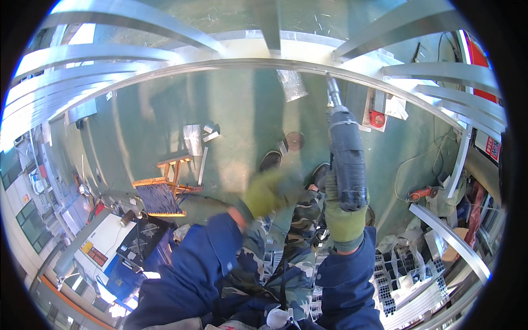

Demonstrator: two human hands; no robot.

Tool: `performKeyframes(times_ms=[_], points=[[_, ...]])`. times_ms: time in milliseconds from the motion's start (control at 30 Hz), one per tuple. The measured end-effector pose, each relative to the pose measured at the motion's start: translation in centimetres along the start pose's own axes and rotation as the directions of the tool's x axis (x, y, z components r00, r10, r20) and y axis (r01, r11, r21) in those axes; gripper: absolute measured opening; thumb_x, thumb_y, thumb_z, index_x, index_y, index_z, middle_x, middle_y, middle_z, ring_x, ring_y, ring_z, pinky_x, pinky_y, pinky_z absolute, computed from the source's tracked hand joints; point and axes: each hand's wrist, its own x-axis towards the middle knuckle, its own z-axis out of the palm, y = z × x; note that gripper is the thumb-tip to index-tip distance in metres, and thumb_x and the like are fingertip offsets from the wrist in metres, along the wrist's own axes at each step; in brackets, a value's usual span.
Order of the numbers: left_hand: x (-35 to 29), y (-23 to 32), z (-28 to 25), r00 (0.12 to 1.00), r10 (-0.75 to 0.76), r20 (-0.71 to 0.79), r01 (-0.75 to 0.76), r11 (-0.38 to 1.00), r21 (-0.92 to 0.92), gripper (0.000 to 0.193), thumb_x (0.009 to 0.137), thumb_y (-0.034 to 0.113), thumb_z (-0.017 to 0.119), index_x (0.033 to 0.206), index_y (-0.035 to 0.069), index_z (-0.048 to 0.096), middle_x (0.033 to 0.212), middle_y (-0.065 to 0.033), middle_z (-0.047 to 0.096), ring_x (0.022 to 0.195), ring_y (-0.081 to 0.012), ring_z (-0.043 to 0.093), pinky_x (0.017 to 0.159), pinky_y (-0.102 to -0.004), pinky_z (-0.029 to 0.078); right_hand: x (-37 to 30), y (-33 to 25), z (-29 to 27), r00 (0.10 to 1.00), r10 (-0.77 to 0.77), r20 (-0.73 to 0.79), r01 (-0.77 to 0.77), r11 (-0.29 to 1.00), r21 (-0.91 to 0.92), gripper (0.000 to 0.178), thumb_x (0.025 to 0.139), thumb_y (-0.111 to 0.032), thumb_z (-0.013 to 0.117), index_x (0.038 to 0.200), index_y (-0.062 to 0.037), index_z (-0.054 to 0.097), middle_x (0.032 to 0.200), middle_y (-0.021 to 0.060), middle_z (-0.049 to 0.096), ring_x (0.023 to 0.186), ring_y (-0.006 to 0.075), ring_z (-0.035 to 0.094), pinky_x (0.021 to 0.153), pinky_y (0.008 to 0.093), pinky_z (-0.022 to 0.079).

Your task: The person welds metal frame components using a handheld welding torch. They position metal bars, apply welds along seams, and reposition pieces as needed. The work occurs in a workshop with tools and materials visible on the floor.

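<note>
My right hand (346,221), in a green work glove, is closed around a dark cordless drill (348,159). The drill points away from me, and its silvery front end reaches up to the curved-looking metal rail (242,64) of a frame; I cannot tell whether the tip touches it. My left hand (269,193), gloved in green too, hovers in front of my legs, left of the drill. Motion smears its fingers, so what they do or hold is not readable.
A wooden folding stool (165,190) stands on the green floor at left, near metal offcuts. Metal bars (448,242) and an orange angle grinder (422,193) with a cable lie at right. A white cabinet-like machine (102,242) stands at lower left. Frame bars fan out ahead.
</note>
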Motion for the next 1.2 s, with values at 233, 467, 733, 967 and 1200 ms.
performKeyframes(times_ms=[233, 467, 733, 967, 1200], points=[[15.8, 10.3, -16.7, 0.825, 0.516, -0.231, -0.381, 0.809, 0.448, 0.071, 0.092, -0.018, 0.053, 0.158, 0.007, 0.05, 0.137, -0.0048, 0.066, 0.116, -0.0166, 0.068, 0.097, -0.0268, 0.059, 1.0, -0.5, 0.9, 0.997, 0.06, 0.055, -0.062, 0.997, 0.038, 0.033, 0.097, -0.007, 0.076, 0.125, 0.0033, 0.063, 0.101, 0.0113, 0.074, 0.084, 0.0188, 0.069, 0.079, 0.0345, 0.056], [21.6, 9.1, -18.7, 0.833, 0.53, -0.16, -0.461, 0.823, 0.33, 0.043, 0.097, 0.006, 0.078, 0.138, 0.001, 0.066, 0.123, -0.0094, 0.076, 0.105, -0.0136, 0.072, 0.095, -0.0283, 0.06, 1.3, 3.4, 3.8, 0.995, 0.054, 0.085, -0.064, 0.99, 0.123, 0.046, 0.095, -0.007, 0.077, 0.137, 0.0012, 0.058, 0.114, 0.0149, 0.075, 0.098, 0.0216, 0.073, 0.087, 0.0354, 0.057], [22.0, 10.3, -18.6, 0.859, 0.479, -0.177, -0.392, 0.841, 0.373, 0.031, 0.098, 0.006, 0.076, 0.129, 0.0, 0.072, 0.116, -0.0067, 0.079, 0.103, -0.0127, 0.073, 0.095, -0.0278, 0.061, 4.2, 7.8, 6.7, 0.976, 0.092, 0.196, -0.099, 0.995, 0.025, 0.071, 0.094, -0.013, 0.074, 0.158, -0.0046, 0.045, 0.133, 0.0272, 0.068, 0.116, 0.0439, 0.071, 0.097, 0.0433, 0.057], [22.7, 9.7, -19.4, 0.841, 0.521, -0.142, -0.465, 0.833, 0.3, 0.03, 0.098, 0.008, 0.077, 0.126, 0.0, 0.074, 0.113, -0.0049, 0.079, 0.103, -0.0125, 0.074, 0.095, -0.0286, 0.061, 6.6, 8.6, 6.7, 0.961, -0.061, 0.269, 0.05, 0.998, 0.049, 0.071, 0.091, -0.016, 0.075, 0.155, -0.0028, 0.047, 0.133, 0.028, 0.067, 0.116, 0.0481, 0.068, 0.096, 0.0468, 0.057], [23.4, 9.6, -20.0, 0.738, 0.668, -0.094, -0.532, 0.662, 0.527, 0.03, 0.094, 0.018, 0.084, 0.119, 0.003, 0.079, 0.112, -0.006, 0.081, 0.104, -0.014, 0.073, 0.096, -0.0307, 0.059, 6.7, 5.6, 3.0, 0.934, -0.065, 0.352, 0.095, 0.993, -0.069, 0.077, 0.086, -0.01, 0.082, 0.155, -0.001, 0.047, 0.129, 0.0266, 0.07, 0.117, 0.0443, 0.071, 0.096, 0.0427, 0.058]])
